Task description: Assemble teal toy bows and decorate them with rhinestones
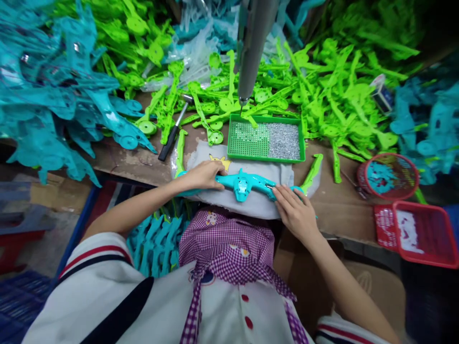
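My left grip (pixel 205 175) is closed on one arm of the turquoise piece (pixel 242 185), thumb on my side of it and fingers on the far side. My right grip (pixel 296 209) lies over the opposite arm, fingers together and nearly straight; whether it closes underneath, I cannot tell. The piece's raised middle sits uncovered between my two hands, and the whole of it rests on a grey cloth (pixel 247 209) at the near edge of the worktop (pixel 335 212). Past each hand, a lime-green part stands out from its end: the left one (pixel 180 152), the right one (pixel 313 173). Just beyond the cloth's far side is a green tray (pixel 302 155), with small silvery bits filling its right half. A grey power driver (pixel 250 57) hangs above it, tip down. Left of the tray lies a hammer (pixel 175 129). Farther out, lime-green parts (pixel 344 91) are heaped across the back, with turquoise parts (pixel 50 86) piled at the left.
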Demonstrator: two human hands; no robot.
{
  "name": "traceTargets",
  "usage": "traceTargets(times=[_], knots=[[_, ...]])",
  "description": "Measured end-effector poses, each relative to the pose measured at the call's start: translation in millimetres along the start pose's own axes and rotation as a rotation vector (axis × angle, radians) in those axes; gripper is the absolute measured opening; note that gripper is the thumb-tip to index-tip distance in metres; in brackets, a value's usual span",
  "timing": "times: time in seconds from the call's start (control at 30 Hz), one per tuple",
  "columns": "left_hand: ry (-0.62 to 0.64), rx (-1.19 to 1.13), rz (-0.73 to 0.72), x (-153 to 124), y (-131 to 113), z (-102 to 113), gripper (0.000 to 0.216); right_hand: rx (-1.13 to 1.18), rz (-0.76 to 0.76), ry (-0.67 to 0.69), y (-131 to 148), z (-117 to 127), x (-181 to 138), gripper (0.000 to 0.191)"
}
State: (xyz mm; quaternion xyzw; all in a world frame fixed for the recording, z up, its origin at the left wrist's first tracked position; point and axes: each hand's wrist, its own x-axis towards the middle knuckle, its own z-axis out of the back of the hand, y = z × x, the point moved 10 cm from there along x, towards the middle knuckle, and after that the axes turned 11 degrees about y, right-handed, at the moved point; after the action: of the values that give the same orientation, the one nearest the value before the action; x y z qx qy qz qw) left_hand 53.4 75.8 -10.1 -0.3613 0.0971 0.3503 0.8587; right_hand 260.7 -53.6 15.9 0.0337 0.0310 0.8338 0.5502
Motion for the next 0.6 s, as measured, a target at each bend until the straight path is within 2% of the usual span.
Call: traceTargets(times=[0.17,0.33,0.4,0.5,0.6], knots=[[-0.086,-0.080,-0.041,2.2,2.8,2.6,0.024,0.143,-0.087,-0.041,-3.1,9.5,1.5,0.042],[-0.071,-0.035,-0.058,-3.5,-0.5,-5.9,0.028,0.372,-0.255,-0.086,8.0,27.1,18.1,0.042],[-0.090,-0.030,-0.070,-4.7,-2.0,-3.5,0.030,0.465,-0.221,-0.021,24.5,27.5,36.4,0.045],[-0.098,-0.020,-0.083,-2.8,-1.2,2.7,0.030,0.551,-0.117,0.192,48.0,16.5,66.4,0.046],[-0.085,0.009,-0.057,1.1,5.9,10.9,0.028,0.525,-0.120,0.294,48.8,6.7,85.3,0.044]])
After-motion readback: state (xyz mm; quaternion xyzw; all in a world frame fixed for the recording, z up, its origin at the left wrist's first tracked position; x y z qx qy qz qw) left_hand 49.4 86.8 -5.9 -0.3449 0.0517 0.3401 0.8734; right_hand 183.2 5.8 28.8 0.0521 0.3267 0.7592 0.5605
